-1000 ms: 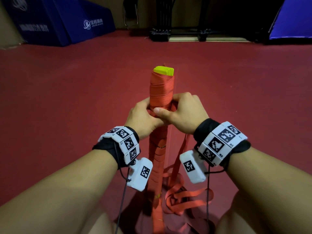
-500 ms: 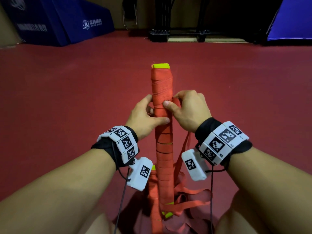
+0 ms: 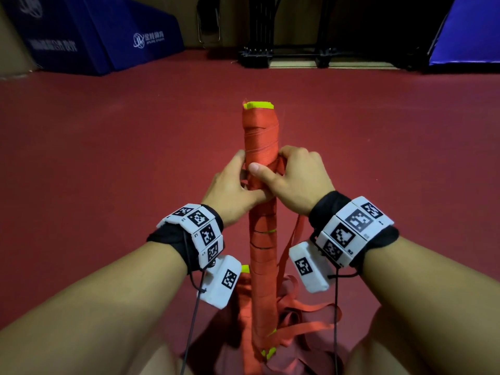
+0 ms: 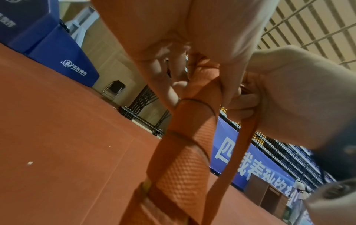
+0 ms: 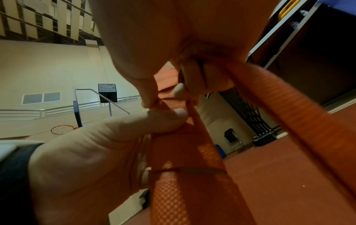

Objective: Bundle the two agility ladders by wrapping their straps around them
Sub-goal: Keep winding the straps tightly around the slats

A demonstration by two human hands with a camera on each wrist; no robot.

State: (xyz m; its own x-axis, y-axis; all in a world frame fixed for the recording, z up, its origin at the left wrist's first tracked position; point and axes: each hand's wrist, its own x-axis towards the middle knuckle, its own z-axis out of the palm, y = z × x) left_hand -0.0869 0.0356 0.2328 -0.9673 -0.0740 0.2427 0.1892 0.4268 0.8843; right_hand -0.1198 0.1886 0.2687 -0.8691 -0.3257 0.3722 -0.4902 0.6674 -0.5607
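Red gym floor (image 3: 108, 185) lies under an upright bundle (image 3: 261, 136) of ladders, yellow rung ends showing at its top and bottom, held out in front of the person. Its upper part is wound tight in orange strap and the lower part more loosely, so the wrapping looks well along, yet loose strap (image 3: 305, 309) is still heaped at its foot. Left hand (image 3: 230, 190) grips the bundle at mid-height, while right hand (image 3: 295, 182) pinches the strap against it.
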